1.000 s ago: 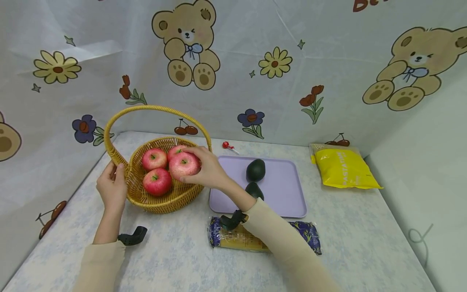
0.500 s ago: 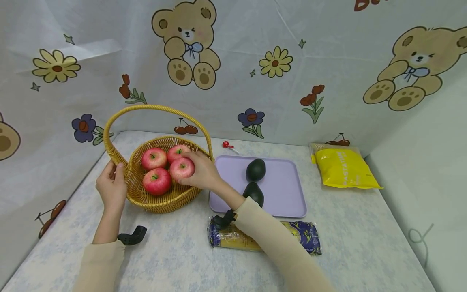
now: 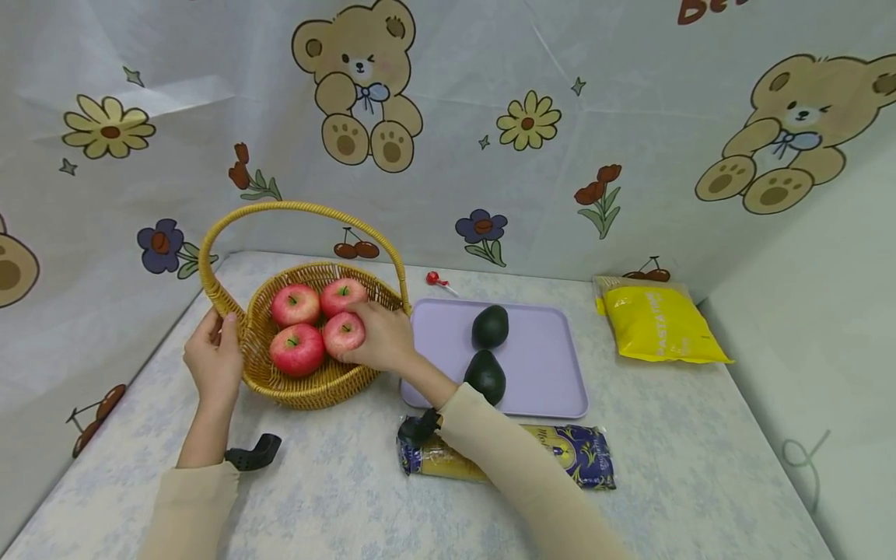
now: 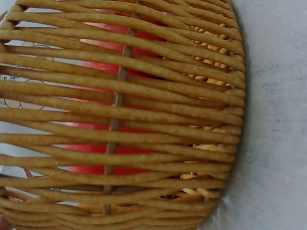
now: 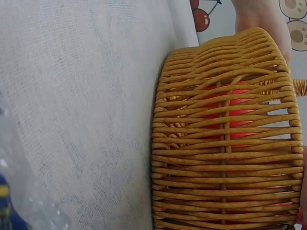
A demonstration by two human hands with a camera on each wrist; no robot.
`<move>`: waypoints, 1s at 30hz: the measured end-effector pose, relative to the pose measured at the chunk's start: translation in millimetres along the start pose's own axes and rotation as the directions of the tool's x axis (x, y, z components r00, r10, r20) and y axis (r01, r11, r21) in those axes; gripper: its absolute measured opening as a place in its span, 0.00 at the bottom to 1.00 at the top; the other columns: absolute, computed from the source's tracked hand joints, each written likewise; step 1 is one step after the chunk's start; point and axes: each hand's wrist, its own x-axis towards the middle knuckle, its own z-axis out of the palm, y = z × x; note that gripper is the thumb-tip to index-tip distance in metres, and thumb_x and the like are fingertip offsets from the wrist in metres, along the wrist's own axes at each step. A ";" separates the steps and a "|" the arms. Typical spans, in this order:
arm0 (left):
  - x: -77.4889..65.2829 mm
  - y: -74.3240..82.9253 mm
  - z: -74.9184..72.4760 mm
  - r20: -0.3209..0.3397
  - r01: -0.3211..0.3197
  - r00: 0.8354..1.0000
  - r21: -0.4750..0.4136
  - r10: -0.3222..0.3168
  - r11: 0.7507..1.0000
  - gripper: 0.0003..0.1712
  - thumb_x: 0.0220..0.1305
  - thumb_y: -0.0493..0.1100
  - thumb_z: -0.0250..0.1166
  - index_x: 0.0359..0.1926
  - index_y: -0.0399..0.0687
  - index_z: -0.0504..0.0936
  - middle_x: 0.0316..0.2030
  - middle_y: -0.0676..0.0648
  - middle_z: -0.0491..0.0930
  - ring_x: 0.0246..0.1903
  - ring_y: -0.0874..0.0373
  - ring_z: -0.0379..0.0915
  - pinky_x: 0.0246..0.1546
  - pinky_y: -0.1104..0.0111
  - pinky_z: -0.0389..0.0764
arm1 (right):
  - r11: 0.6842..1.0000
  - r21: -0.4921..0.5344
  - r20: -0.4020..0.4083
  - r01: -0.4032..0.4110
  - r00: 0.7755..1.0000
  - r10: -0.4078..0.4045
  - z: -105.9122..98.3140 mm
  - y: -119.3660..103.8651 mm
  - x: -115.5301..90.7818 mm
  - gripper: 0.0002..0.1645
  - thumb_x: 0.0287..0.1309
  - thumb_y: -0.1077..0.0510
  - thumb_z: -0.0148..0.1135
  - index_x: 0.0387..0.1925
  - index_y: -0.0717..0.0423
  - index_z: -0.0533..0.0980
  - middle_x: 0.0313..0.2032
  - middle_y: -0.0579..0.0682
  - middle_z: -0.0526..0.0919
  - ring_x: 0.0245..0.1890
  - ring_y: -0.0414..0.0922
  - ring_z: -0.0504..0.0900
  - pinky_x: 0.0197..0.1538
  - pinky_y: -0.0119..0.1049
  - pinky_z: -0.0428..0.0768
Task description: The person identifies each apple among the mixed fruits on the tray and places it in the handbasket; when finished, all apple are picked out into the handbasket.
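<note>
A yellow wicker basket (image 3: 308,398) with a tall arched handle (image 3: 301,206) stands at the left of the table. Three red apples lie in it: a back left apple (image 3: 295,304), a back right apple (image 3: 344,295) and a front left apple (image 3: 297,350). My right hand (image 3: 381,336) reaches over the basket's right rim and holds a fourth red apple (image 3: 343,333) down among them, fingers and thumb around its right side. At the left rim, my left hand (image 3: 215,354) grips the basket by the foot of the handle. Through the weave, the left wrist view shows red apples (image 4: 105,148).
Right of the basket lies a lilac tray (image 3: 542,342) with two dark green avocados (image 3: 490,327). In front of it is a pack of spaghetti (image 3: 581,455), partly under my right sleeve. A red lollipop (image 3: 434,278) lies behind the tray, a yellow pasta bag (image 3: 661,323) far right.
My right hand has lowered the apple into the basket, moving slightly left and toward me. The front left apple has shifted a little left. My left hand stays at the rim.
</note>
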 end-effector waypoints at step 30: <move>1.1 -0.1 0.1 0.015 -0.004 1.000 0.017 0.003 1.000 0.23 0.74 0.50 0.52 0.66 0.50 0.75 0.61 0.43 0.77 0.53 0.65 0.76 0.56 0.73 0.78 | 0.965 0.257 0.002 0.054 0.998 -0.057 -53.9 7.5 -39.9 0.43 0.51 0.43 0.73 0.67 0.50 0.68 0.62 0.50 0.74 0.62 0.47 0.74 0.60 0.46 0.77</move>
